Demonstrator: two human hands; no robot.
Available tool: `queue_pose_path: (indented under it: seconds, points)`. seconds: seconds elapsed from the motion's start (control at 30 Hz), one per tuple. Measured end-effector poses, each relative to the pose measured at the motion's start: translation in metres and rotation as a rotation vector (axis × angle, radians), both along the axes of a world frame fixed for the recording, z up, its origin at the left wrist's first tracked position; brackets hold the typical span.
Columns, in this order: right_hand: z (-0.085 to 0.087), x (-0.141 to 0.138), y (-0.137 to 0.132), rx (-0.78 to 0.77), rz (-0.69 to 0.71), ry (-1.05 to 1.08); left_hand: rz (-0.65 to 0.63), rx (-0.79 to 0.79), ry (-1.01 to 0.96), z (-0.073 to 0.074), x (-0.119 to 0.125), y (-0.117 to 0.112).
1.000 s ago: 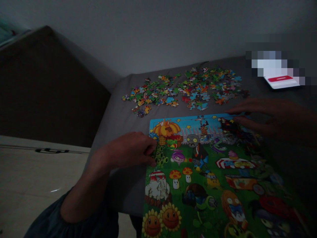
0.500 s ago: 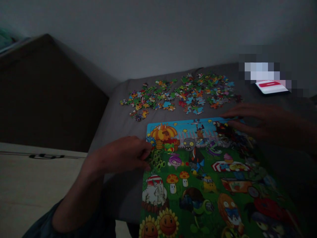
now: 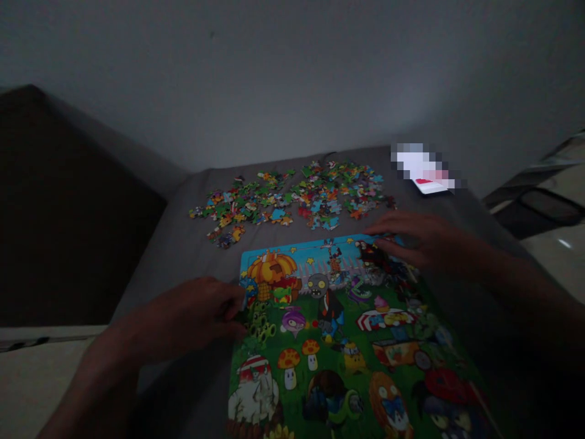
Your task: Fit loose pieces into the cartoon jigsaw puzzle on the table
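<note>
A colourful cartoon puzzle board (image 3: 338, 341) lies on a grey-covered table (image 3: 192, 244) in dim light. My left hand (image 3: 196, 314) rests at the board's left edge, fingers curled with their tips on that edge. My right hand (image 3: 418, 241) lies over the board's top right corner, fingers stretched out flat. Beyond the board, a scatter of loose puzzle pieces (image 3: 292, 195) is spread across the far part of the table.
A white card with a red mark (image 3: 432, 183) lies at the table's far right, partly blurred out. A dark piece of furniture (image 3: 59, 213) stands to the left, a pale wall behind. Light floor shows at the lower left and far right.
The view has swung rightward and up, so everything sits further left and lower in the frame. Both hands stay at the same edges of the board.
</note>
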State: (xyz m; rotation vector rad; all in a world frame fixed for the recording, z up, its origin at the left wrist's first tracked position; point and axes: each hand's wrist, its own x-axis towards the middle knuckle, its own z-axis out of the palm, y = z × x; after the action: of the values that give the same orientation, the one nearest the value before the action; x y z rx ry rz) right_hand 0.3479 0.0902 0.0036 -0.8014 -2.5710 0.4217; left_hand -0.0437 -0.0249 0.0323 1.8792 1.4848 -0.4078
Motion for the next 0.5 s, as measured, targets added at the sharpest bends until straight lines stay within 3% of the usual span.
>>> queue_pose_path:
  seconds: [0.33,0.5]
  points:
    - [-0.01,0.013,0.022,0.085,-0.371,0.062,0.019,0.04,0.055,-0.03,-0.02,0.004]
    - [-0.02,0.018,0.035,0.114,-0.393,0.018,0.047,0.132,-0.068,-0.046,-0.043,0.009]
